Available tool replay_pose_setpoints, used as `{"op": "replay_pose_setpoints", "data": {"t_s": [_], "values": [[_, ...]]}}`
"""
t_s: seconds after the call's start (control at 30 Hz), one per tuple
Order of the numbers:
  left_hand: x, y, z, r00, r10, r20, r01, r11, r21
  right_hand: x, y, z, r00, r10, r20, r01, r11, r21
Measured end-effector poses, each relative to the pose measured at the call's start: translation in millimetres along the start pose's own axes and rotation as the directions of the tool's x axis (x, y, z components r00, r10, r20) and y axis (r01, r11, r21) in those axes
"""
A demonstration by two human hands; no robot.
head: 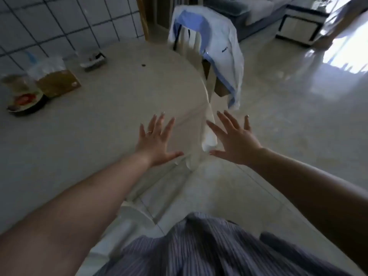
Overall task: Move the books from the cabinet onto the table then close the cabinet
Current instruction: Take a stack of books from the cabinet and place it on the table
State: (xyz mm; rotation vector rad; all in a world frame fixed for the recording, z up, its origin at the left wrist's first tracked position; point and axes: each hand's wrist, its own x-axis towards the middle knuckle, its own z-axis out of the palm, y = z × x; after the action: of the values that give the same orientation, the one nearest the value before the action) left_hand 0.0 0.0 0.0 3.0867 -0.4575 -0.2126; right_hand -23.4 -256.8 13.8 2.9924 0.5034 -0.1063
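Pale and bare near its edge, the worktop (99, 120) has no books or cabinet in sight, so the left hand (154, 143) and right hand (236, 143), both spread empty, should turn to find them.

No readable text anywhere.
A small dark mark sits on the white and blue shirt (223, 56) draped over the white plastic chair (191, 42), too blurred to read.

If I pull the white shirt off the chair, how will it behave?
The shirt is probably light and floppy: it drapes over the chair in folds. It may snag on the chair back, since it wraps around it.
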Motion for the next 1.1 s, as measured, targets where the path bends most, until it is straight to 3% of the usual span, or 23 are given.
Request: {"op": "replay_pose_setpoints", "data": {"t_s": [0.2,0.43,0.6,0.7,0.77,1.1], "values": [[-7,32,20,0.963,0.256,0.083,-0.260,0.965,0.043,-75,-22,28,0.962,0.268,0.058,-0.274,0.955,0.113],[-33,85,56,0.794,0.585,0.166,-0.598,0.800,0.044,-194,-65,60,0.784,0.593,0.185,-0.619,0.769,0.158],[-63,139,68,0.623,0.744,0.243,-0.775,0.629,0.063,-286,-93,71,0.592,0.762,0.263,-0.806,0.567,0.171],[-85,180,71,0.522,0.814,0.254,-0.848,0.527,0.056,-336,-106,76,0.447,0.850,0.280,-0.894,0.414,0.172],[-112,219,75,0.409,0.871,0.273,-0.910,0.410,0.056,-383,-119,77,0.316,0.903,0.291,-0.945,0.274,0.176],[-249,367,101,0.113,0.951,0.289,-0.993,0.116,0.006,-584,-180,100,-0.058,0.926,0.372,-0.990,-0.102,0.099]]}}
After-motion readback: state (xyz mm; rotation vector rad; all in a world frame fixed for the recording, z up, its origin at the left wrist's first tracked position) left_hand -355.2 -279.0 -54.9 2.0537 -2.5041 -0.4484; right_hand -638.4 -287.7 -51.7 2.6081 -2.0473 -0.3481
